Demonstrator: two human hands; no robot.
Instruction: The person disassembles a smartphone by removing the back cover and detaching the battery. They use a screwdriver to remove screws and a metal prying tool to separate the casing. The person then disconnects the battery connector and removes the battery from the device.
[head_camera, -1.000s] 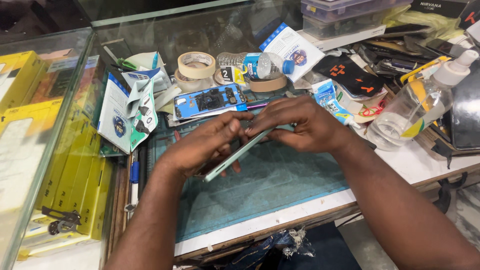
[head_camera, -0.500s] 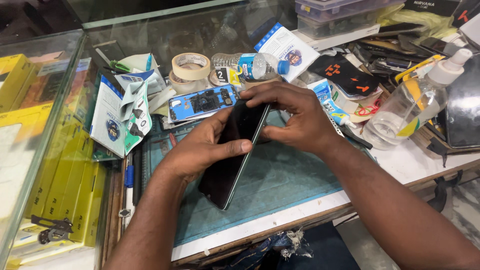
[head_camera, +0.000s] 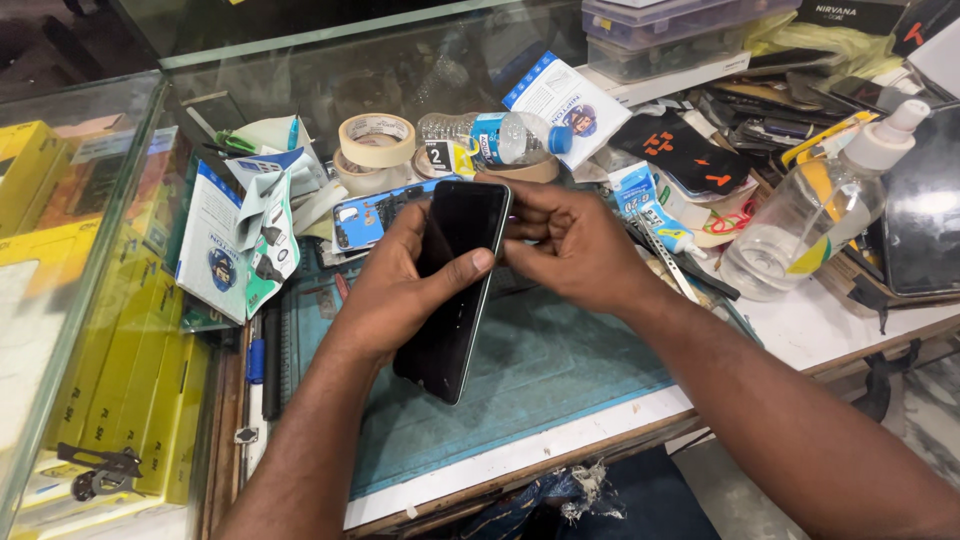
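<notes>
The left hand (head_camera: 395, 290) clasped a black smartphone (head_camera: 455, 285) upright above the green mat (head_camera: 540, 380), thumb steadying its screen; the right hand (head_camera: 570, 245) pinched its far edge.

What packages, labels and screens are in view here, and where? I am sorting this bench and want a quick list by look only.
Phone: dark blank screen, held in the left hand, right hand at its top edge.
White and blue packet: torn open, left of the mat.
White and blue packet: flat, behind the hands.
Water bottle: lying down, blue label.
Spray bottle: clear, yellow label, right.
Yellow boxes: under glass, left.
</notes>
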